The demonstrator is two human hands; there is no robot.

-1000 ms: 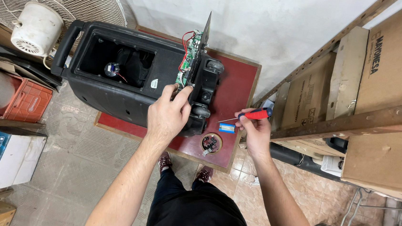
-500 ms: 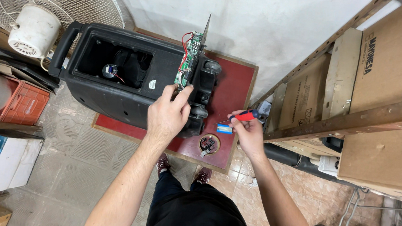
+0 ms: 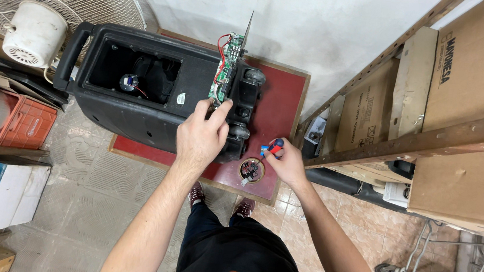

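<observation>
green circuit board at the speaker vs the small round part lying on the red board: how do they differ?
The green circuit board is long, rectangular and stands on edge at the black speaker cabinet, the left hand at its lower end. The small round part is circular, lies flat on the red board, untouched beside the right hand. Both are bare electronics.
</observation>
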